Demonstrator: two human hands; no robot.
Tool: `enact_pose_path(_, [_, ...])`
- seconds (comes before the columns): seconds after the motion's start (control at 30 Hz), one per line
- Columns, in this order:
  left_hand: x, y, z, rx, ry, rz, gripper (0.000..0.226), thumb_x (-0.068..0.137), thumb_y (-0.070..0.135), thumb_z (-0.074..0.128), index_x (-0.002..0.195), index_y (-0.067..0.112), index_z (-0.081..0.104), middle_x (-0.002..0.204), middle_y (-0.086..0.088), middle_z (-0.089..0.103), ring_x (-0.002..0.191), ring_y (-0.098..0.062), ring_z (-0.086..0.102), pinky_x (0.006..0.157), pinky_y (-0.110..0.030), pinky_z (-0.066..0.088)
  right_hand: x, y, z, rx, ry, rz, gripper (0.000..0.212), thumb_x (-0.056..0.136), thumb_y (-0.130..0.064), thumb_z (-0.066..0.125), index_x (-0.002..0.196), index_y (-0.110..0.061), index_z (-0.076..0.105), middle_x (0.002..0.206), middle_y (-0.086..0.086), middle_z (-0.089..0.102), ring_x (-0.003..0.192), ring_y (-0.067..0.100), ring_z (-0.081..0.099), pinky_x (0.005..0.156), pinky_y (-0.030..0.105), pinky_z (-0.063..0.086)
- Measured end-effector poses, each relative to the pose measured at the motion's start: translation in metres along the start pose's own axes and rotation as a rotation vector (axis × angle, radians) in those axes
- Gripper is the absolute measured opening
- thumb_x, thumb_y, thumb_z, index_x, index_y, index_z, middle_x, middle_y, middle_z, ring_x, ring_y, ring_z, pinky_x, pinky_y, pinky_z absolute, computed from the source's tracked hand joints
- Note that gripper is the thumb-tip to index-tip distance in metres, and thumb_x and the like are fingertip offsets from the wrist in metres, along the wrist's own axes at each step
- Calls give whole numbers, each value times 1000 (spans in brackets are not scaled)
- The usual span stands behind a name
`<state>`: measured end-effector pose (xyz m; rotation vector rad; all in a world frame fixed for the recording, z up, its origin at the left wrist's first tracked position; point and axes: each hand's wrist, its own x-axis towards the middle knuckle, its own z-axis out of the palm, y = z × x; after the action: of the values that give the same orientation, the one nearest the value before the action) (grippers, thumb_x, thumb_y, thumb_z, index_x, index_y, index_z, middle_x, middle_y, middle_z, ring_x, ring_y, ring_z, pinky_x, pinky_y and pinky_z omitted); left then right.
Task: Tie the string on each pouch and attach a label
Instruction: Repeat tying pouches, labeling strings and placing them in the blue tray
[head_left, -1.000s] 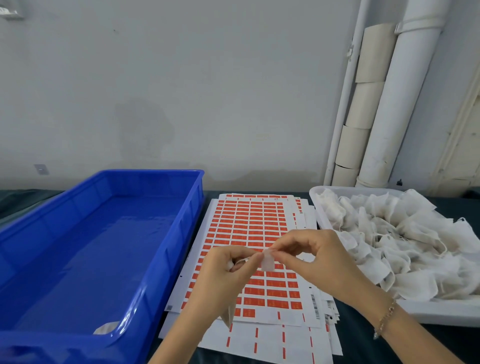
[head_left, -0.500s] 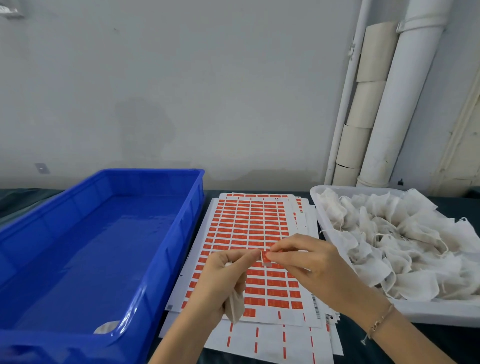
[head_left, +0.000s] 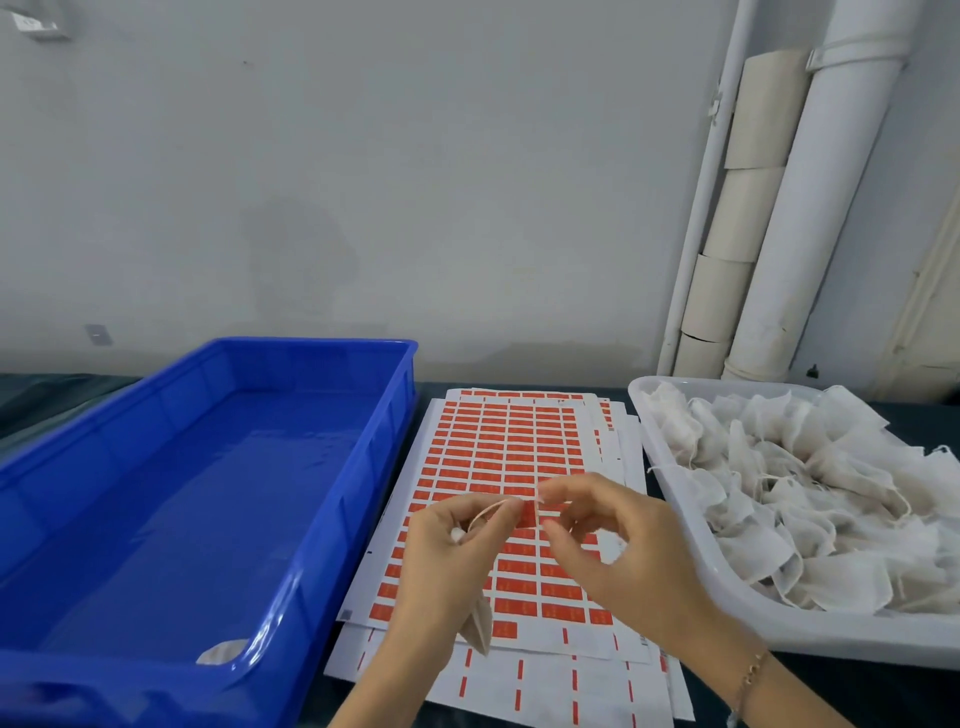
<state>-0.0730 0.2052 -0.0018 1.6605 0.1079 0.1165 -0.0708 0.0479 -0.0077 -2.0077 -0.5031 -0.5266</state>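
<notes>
Right hand (head_left: 618, 551) has just released, fingers loose and empty; left hand (head_left: 452, 561) fingers pinch the thin pale string (head_left: 485, 514) carrying the small red label (head_left: 528, 515) above the red-sticker sheet (head_left: 498, 447), small beige cloth pouch (head_left: 480, 626) dangling over the same sheet: labelling likely done.

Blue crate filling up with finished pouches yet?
No, the blue crate shows only one pale item, in its near right corner, while the pouches are heaped in the white tray.

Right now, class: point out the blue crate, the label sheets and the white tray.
blue crate (head_left: 363, 467): head view, its right wall.
label sheets (head_left: 498, 441): head view, top sheet's red rows.
white tray (head_left: 831, 634): head view, its front rim.
</notes>
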Motion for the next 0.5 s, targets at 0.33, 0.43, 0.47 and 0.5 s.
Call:
enact_pose_path(0.33, [10, 5, -52, -90, -122, -28, 29, 94, 3, 48, 103, 26, 64, 83, 1, 69, 74, -11, 72, 61, -25, 56, 29, -12, 43, 246, 107, 235, 13, 70, -41, 70, 79, -32, 69, 78, -22, 71, 74, 4, 70, 63, 11, 53])
enact_pose_path(0.43, [7, 7, -95, 11, -152, 117, 40, 95, -4, 33, 110, 22, 59, 80, 9, 64, 68, 2, 65, 56, -13, 50, 48, -24, 72, 269, 4, 196, 4, 81, -29, 71, 79, -30, 67, 73, -17, 70, 67, 5, 69, 58, 11, 52])
enact_pose_path(0.47, [4, 8, -108, 53, -138, 177, 38, 98, 1, 32, 111, 23, 60, 80, 14, 62, 70, 4, 62, 59, -11, 48, 53, -29, 84, 303, -51, 174, 3, 84, -25, 70, 82, -26, 67, 73, -13, 71, 66, 7, 70, 59, 13, 53])
enact_pose_path(0.5, [3, 9, -121, 98, -90, 220, 36, 100, 5, 33, 111, 25, 61, 82, 15, 61, 73, 5, 59, 63, -10, 47, 57, -35, 96, 357, -107, 157, 1, 86, -21, 68, 85, -21, 67, 74, -9, 72, 67, 9, 70, 61, 16, 55])
